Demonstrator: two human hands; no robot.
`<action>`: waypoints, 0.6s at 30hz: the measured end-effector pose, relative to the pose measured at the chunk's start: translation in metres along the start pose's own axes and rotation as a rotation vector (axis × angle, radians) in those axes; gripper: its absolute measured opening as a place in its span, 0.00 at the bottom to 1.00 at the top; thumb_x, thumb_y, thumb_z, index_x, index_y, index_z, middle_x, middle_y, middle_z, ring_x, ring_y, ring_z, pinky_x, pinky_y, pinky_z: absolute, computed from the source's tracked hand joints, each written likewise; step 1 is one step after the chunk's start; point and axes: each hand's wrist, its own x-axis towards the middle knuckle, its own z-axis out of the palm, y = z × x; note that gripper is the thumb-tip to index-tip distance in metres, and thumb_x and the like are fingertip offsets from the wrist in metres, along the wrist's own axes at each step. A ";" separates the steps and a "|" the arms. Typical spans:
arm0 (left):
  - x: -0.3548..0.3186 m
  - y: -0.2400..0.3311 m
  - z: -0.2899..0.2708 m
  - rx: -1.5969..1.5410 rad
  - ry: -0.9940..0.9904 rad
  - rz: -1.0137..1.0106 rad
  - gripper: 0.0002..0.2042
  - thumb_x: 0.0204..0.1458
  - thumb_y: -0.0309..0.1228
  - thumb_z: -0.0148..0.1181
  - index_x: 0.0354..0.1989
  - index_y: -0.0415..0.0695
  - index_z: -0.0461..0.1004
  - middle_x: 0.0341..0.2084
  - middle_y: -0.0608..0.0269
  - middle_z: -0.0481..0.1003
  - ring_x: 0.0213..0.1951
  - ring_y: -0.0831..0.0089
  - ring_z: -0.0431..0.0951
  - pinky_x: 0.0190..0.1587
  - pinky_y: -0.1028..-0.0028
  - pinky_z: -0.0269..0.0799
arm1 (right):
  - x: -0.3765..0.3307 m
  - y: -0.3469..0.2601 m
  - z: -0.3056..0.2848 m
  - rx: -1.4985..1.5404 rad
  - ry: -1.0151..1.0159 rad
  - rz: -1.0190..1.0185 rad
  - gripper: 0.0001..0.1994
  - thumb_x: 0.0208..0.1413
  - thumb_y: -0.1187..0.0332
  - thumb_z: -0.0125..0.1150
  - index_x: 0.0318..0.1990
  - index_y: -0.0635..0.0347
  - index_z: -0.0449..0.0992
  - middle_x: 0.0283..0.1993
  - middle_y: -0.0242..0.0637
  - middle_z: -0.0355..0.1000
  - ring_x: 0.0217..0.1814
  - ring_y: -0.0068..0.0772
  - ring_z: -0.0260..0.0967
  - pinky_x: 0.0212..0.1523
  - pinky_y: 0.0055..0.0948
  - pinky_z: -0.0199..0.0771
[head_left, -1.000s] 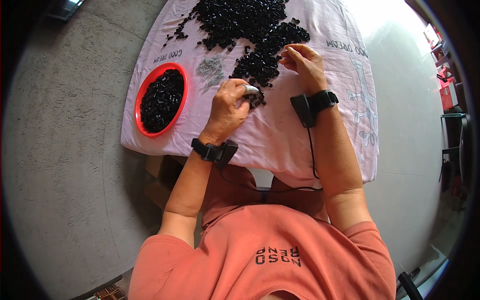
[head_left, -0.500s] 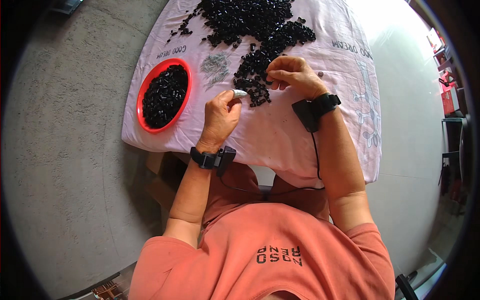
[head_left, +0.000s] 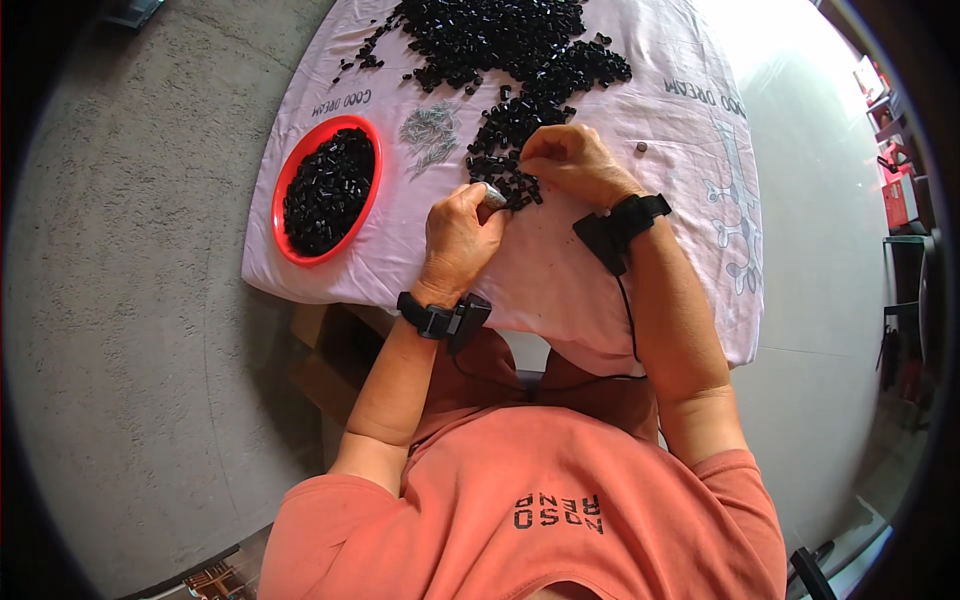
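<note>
My left hand (head_left: 462,238) is closed in a pinch at the near edge of the small black plastic pieces (head_left: 515,125). A silvery-white wrap (head_left: 493,196) covers one of its fingertips. My right hand (head_left: 578,165) hovers by the same pieces from the right, thumb and fingertips pressed together. Whatever either pinch holds is too small or hidden to make out. To the left of the pieces lies a small heap of thin silvery pins (head_left: 430,138). A red bowl (head_left: 372,185) full of black pieces (head_left: 328,195) stands further left.
A pale pink printed cloth (head_left: 330,285) covers the table. The main pile of black pieces (head_left: 490,40) spreads over its far side. One loose dark piece (head_left: 641,147) lies right of my right hand. A black cable (head_left: 632,315) hangs from my right wrist device (head_left: 620,228).
My left hand has moved right to the near edge of the black pieces. My right hand has come slightly left and nearer to me. The bowl and the pins stay put.
</note>
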 end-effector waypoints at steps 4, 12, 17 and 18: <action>0.000 -0.005 0.001 -0.016 -0.017 -0.009 0.06 0.44 0.25 0.64 0.27 0.39 0.73 0.25 0.50 0.76 0.29 0.50 0.77 0.32 0.59 0.72 | -0.001 -0.007 -0.002 0.088 0.023 0.033 0.06 0.54 0.70 0.65 0.37 0.62 0.78 0.29 0.29 0.75 0.27 0.18 0.71 0.29 0.20 0.70; 0.010 0.001 -0.004 -0.105 0.084 -0.063 0.06 0.48 0.24 0.65 0.29 0.38 0.73 0.24 0.54 0.77 0.27 0.60 0.79 0.31 0.66 0.73 | -0.002 -0.010 0.000 0.222 -0.084 0.036 0.06 0.54 0.70 0.65 0.37 0.62 0.79 0.29 0.29 0.76 0.26 0.18 0.73 0.28 0.19 0.71; 0.020 0.009 -0.001 -0.036 0.120 0.023 0.04 0.50 0.23 0.64 0.32 0.38 0.75 0.22 0.58 0.78 0.24 0.73 0.79 0.29 0.73 0.73 | -0.003 -0.018 0.003 0.308 -0.129 0.071 0.07 0.54 0.70 0.66 0.38 0.62 0.79 0.31 0.30 0.78 0.28 0.19 0.75 0.29 0.19 0.73; 0.021 0.010 0.000 -0.052 0.123 0.027 0.04 0.50 0.22 0.63 0.32 0.38 0.74 0.22 0.59 0.78 0.24 0.73 0.79 0.29 0.73 0.73 | -0.002 -0.018 0.003 0.319 -0.129 0.072 0.07 0.55 0.70 0.66 0.38 0.62 0.79 0.31 0.31 0.78 0.29 0.19 0.75 0.30 0.18 0.74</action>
